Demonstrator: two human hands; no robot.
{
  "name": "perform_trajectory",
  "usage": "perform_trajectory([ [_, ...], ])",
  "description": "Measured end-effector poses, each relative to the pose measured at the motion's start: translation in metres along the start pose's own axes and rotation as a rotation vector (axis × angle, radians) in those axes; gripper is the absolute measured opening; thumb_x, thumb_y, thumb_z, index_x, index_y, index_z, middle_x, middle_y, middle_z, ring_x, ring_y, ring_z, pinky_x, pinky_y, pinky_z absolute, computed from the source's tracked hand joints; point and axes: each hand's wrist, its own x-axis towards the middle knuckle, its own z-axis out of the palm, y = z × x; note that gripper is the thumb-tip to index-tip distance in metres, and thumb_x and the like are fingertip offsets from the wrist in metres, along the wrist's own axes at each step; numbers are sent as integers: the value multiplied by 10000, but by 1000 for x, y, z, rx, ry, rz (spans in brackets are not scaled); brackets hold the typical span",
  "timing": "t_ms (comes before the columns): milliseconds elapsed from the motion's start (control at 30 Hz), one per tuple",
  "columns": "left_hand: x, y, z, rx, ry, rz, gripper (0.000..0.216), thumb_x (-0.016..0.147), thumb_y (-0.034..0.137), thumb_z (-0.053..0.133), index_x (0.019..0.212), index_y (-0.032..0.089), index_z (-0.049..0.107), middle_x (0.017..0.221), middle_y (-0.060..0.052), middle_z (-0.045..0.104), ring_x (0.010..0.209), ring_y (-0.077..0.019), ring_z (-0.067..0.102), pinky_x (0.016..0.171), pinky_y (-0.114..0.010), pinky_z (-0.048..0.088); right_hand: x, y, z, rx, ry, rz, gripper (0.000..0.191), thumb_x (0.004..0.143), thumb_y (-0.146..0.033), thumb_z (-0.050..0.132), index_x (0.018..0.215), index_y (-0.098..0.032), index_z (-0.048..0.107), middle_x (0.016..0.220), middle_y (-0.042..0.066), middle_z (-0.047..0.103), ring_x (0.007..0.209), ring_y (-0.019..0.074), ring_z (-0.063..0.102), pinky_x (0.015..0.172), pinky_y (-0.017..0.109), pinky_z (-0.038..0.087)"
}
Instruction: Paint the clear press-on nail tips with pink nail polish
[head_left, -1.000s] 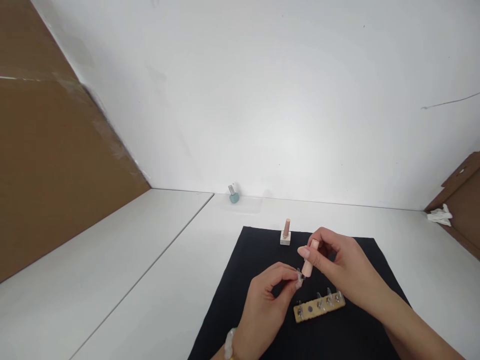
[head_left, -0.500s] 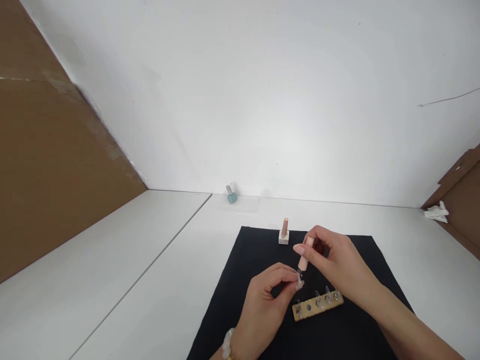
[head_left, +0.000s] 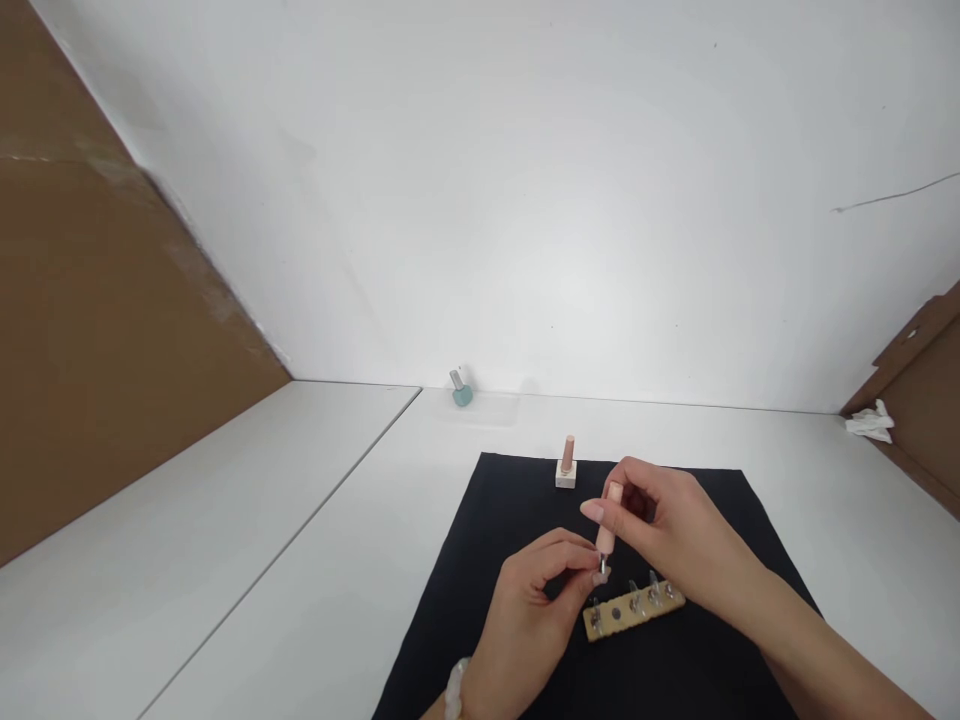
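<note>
Head view, looking forward and down. Pinched between thumb and fingertips of the right hand [head_left: 675, 540]: a pale pink cylindrical brush cap [head_left: 609, 520], long axis near vertical, leaning slightly, upper end up by the forefinger, dark brush end pointing down. Directly under that tip, touching or all but touching: a small clear plastic nail tip [head_left: 601, 575], clamped between thumb and forefinger of the left hand [head_left: 529, 610], remaining fingers curled inward. Both held above the near half of a black rectangular mat [head_left: 517, 500].

Cap smooth, matte, uniformly pink, narrow as a pencil stub. Nail tip glassy, too small for more detail.

Just right of the left hand, flat on the mat: a light wooden strip [head_left: 634, 612] carrying a row of further clear tips. At the mat's far edge, upright: a white square block topped by a pink cylinder [head_left: 567, 466]. On the left wrist: a white beaded bracelet [head_left: 454, 690].

Beneath it all, a white tabletop [head_left: 300, 520]. Well behind, against a bare white wall [head_left: 525, 200]: a teal round bottle with a silver cap [head_left: 461, 390]. Left, a brown cardboard panel [head_left: 75, 350]; far right, a crumpled white tissue [head_left: 868, 422].
</note>
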Motion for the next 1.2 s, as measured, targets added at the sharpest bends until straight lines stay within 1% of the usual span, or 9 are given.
perform_trajectory([
  [100,0,0,0,16,-2,2,209,870,84,686,763,220,803,822,-24,782,750,-166,720,668,-217,538,1,2,-1,12,92,0,340,962,-462,650,718,-241,564,679,-31,733,565,138,489,544,260,351],
  [200,0,-1,0,11,3,12,218,867,74,681,771,223,807,833,-25,790,760,-169,730,681,-219,548,0,1,-4,35,119,-3,326,966,-461,651,734,-247,570,699,-32,752,581,144,516,560,259,377],
  [400,2,-2,1,11,-15,-7,214,869,77,681,765,221,800,813,-20,770,731,-159,701,658,-219,526,0,-2,-3,-16,-23,2,332,961,-425,659,704,-244,551,639,-38,728,574,143,503,554,255,376],
  [567,3,-2,2,10,-27,-12,219,867,82,688,777,237,816,835,-24,785,740,-165,720,652,-217,535,2,-1,-3,8,119,-1,326,966,-465,646,734,-246,575,698,-36,750,572,138,509,554,258,376],
  [633,2,-1,2,3,-28,-8,232,866,81,685,782,247,823,834,-22,788,746,-168,726,659,-219,541,1,-1,-5,28,135,-7,334,971,-473,637,733,-246,575,698,-36,750,575,138,517,552,255,377],
  [833,1,-1,2,6,-36,-24,209,860,94,692,761,232,814,811,-24,771,714,-162,701,633,-219,526,-1,-3,-3,-60,6,14,358,960,-440,652,681,-240,553,629,-39,704,557,136,490,546,252,371],
  [1000,0,-2,1,4,-42,-16,217,869,101,681,781,240,822,838,-30,785,752,-174,724,655,-226,542,1,-3,-3,-40,119,25,344,963,-456,652,708,-240,570,672,-39,725,550,129,482,541,253,356],
  [1067,0,-1,1,2,-40,-22,210,869,109,683,784,239,824,840,-32,786,758,-178,725,662,-233,543,0,-4,-5,-19,127,20,354,965,-474,646,711,-240,570,675,-35,730,550,130,483,538,253,352],
  [1200,2,1,2,-2,-19,-62,189,854,122,685,748,219,807,792,-30,765,716,-175,695,645,-245,528,-2,-7,-7,-37,7,17,364,964,-450,646,685,-237,550,638,-32,708,561,134,479,542,252,358],
])
